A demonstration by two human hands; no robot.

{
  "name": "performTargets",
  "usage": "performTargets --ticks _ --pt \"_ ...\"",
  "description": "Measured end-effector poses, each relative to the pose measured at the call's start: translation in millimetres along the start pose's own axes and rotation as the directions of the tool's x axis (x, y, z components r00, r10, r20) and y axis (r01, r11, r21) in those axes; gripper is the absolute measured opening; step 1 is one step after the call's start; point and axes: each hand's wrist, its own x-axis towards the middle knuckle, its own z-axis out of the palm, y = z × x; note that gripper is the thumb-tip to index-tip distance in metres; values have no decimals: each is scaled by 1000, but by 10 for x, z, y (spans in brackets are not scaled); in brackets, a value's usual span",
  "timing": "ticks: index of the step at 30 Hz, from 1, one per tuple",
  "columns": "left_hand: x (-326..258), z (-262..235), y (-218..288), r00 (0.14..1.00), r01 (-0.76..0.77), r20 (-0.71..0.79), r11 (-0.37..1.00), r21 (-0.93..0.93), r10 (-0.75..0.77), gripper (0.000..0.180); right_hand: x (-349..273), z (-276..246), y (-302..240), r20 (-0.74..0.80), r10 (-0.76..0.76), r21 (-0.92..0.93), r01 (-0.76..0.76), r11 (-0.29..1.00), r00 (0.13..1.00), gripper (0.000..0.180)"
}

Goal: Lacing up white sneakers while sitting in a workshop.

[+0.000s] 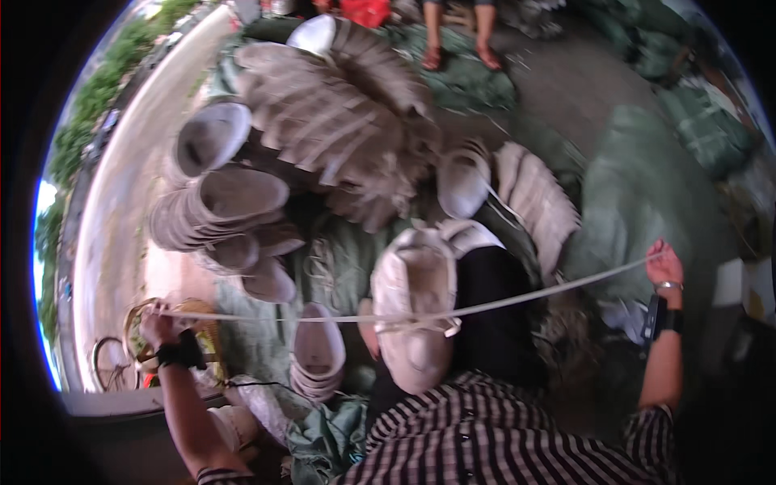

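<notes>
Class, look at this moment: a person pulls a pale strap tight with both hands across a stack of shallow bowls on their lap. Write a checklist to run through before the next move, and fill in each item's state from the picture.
1. Left hand grips the strap end: ok, fist closed on it.
2. Right hand grips the other end: ok, fingers pinch it.
3. Strap is taut between the hands: ok, it runs in a nearly straight line.
4. Strap crosses the stack of bowls on the lap: ok, it passes over the lower half.
5. Knot is finished: cannot tell, too blurred.
6. Other bowl piles stay apart from the strap: ok.
</notes>
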Motion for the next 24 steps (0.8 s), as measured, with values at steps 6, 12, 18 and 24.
performTargets --ticks 6,12,18,24 --pt "-631 1169 1033 560 811 663 164 -562 -497 23 -812 621 1105 125 135 -312 -91 946 983 12" --pt "-1993 1721 3310 514 647 852 608 -459 96 11 -1945 1562 2311 550 462 -828 380 413 696 16" --pt "-2397 1669 3789 262 -781 740 587 -214 619 21 -2067 1652 2629 742 515 -554 826 108 430 14" --pt "-2342 1783 3724 492 -710 618 693 -123 613 12 -1970 1742 2674 478 671 -860 457 226 567 22"
